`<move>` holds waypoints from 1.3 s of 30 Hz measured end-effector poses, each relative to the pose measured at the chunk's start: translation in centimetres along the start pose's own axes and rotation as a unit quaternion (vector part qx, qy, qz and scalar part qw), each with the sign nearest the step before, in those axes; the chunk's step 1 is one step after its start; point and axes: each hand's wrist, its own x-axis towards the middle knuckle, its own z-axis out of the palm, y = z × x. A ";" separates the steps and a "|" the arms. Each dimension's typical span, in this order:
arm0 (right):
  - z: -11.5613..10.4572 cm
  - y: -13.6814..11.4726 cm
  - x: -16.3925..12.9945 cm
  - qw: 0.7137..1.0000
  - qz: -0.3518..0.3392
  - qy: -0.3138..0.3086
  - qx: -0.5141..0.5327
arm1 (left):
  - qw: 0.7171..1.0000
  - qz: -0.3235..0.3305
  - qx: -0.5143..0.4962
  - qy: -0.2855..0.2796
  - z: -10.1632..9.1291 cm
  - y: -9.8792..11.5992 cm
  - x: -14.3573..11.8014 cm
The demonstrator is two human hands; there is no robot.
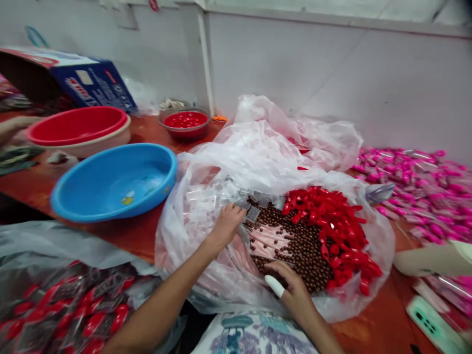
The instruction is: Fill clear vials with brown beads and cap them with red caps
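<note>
Head view shows us both hands working inside an open clear plastic bag (206,206) spread on a red-brown table (129,231). Our left hand (226,226) reaches in from the lower left, its fingers curled onto a small clear packet (252,214) at the edge of a heap of brown beads (306,246); whether it pinches the packet or only presses on it, we cannot tell. Our right hand (291,290) rests near the front of the same heap, fingers loosely bent and touching the beads, with a white cot (275,286) over one fingertip; we see nothing gripped in it. Red plastic pieces (339,231) lie piled on the right side of the beads, inside the bag. Left of the bag sits a blue basin (114,182), behind it a red basin (79,128), and farther back a small bowl (184,123) of red pieces. Pink packets (424,187) cover the table at right, and packed red pieces (73,309) lie at lower left.
</note>
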 end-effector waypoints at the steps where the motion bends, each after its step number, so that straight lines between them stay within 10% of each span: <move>1: 0.0 0.1 0.0 1.000 0.010 0.014 0.007 | 1.000 0.006 0.000 0.005 0.0 -0.1 0.0; 7: 0.7 0.3 1.0 0.988 0.089 0.107 0.073 | 0.982 0.146 -0.117 -0.040 0.3 1.7 -1.7; 18: 0.8 0.3 1.6 0.987 0.116 0.105 0.039 | 0.980 0.045 -0.185 -0.058 2.1 0.3 -4.1; 27: 1.3 -0.2 1.5 0.982 0.128 0.094 0.106 | 0.949 0.118 -0.287 -0.048 1.9 5.8 -6.9; 32: -0.7 1.0 0.2 0.983 0.122 0.114 0.081 | 0.956 0.046 -0.284 -0.051 2.8 5.3 -9.0; 39: -1.6 1.1 1.7 0.971 0.077 0.164 0.157 | 0.924 -0.135 -0.354 0.043 -1.4 4.9 -9.9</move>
